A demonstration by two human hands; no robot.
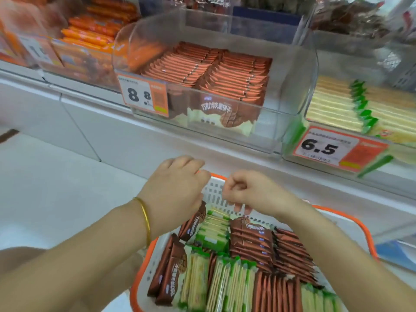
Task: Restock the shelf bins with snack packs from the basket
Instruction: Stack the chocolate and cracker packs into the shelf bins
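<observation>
Over the basket (pixel 213 192) I see my left hand (pixel 175 190) curled against a tilted brown pack (pixel 194 221), grip unclear, and my right hand (pixel 252 192) with fingers curled, empty.

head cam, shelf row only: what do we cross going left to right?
Orange stick packs → 8.8 price tag → brown biscuit packs in a clear bin → green-and-cream cracker packs.
</observation>
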